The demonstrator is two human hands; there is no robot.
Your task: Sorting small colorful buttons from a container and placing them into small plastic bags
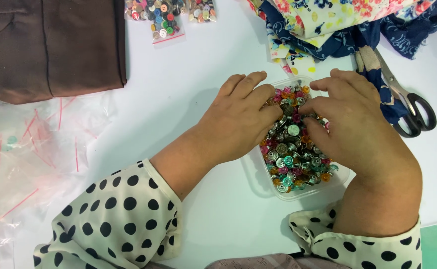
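Your left hand (241,122) and right hand (350,124) dig with loose, released fingers into the clear tub (305,192) of metal buttons (293,154) at centre frame.

The left hand (238,122) and right hand (350,127) cover much of the clear plastic tub (298,192), so its upper rim and the buttons (293,159) under the palms are hidden. Whether either grip actually pinches a button cannot be told (the fingertips meet over the heap and hide each other). The scissors (407,107) at right of the frame have their blade tips tucked under the floral fabric (338,25), itself cut off by the top edge. The brown cloth (49,45) runs off the upper left corner. The button bags (166,17) at the top edge are cut off, their contents too small to tell apart. The empty zip bags (24,159) run off the left edge.
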